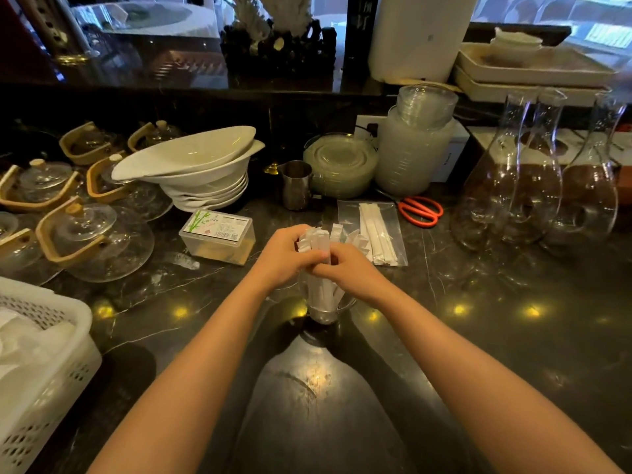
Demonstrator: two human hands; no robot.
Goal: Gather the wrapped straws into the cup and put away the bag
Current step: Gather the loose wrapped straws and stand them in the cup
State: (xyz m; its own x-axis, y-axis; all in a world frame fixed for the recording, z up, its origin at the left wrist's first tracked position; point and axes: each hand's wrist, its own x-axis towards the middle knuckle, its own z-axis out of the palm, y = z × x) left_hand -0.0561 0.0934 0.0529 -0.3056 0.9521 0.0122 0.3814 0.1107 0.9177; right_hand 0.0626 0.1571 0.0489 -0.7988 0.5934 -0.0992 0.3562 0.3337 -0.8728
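Left hand point(285, 256) wraps the bundle of white paper-wrapped straws point(316, 239) standing in the clear glass cup point(323, 311) mid-counter; right hand point(349, 271) pinches its side. Best to squeeze evenly and tap the ends level. Further right, the clear plastic bag point(349, 212) lies flat, a few straws inside, orange-handled scissors point(420, 210) beyond.

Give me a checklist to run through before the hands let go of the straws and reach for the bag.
1. Straws standing in the cup: ok.
2. Both hands on the bundle, left hand, right hand: ok.
3. Cup upright on the counter: ok.
4. Bag emptied: not ok, wrapped straws remain inside.
5. Bag within reach, just behind the cup: ok.
6. Scissors clear of the bag: cannot tell, they lie at its far corner.
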